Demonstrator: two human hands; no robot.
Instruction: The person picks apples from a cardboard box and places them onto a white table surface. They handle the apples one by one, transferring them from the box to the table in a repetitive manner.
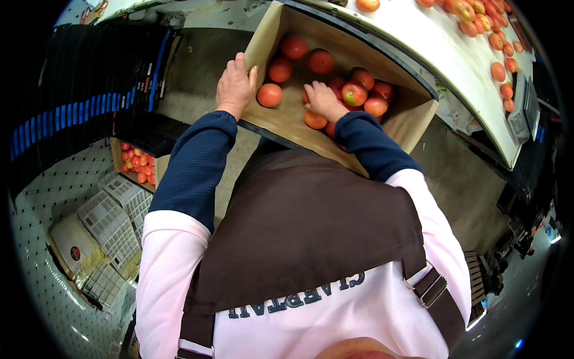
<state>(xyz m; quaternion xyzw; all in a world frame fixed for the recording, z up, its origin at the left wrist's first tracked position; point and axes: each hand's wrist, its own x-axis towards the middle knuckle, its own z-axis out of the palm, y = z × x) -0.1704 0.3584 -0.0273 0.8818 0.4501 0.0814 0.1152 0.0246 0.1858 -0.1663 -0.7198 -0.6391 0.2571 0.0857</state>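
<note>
An open box (293,121) with tan inner walls and dark outer edges lies in front of my apron, close against the white table. My left hand (235,85) grips its left end wall, thumb at the rim. Inside, my right hand (323,101) reaches among the tomatoes, its fingers curled over a red tomato (305,96) that is mostly hidden. A heap of tomatoes (376,106) fills the box's right part, one with a greenish patch (354,93). Apart from the heap, toward the left, lie several single tomatoes, including one near the wall (269,95).
Loose tomatoes (486,22) lie on the white table (417,40), near a grey scale-like device (520,107). At left, black folded boxes (89,76) with blue marks stand in a row. Below them are another tomato-filled box (139,164) and white crates (110,226).
</note>
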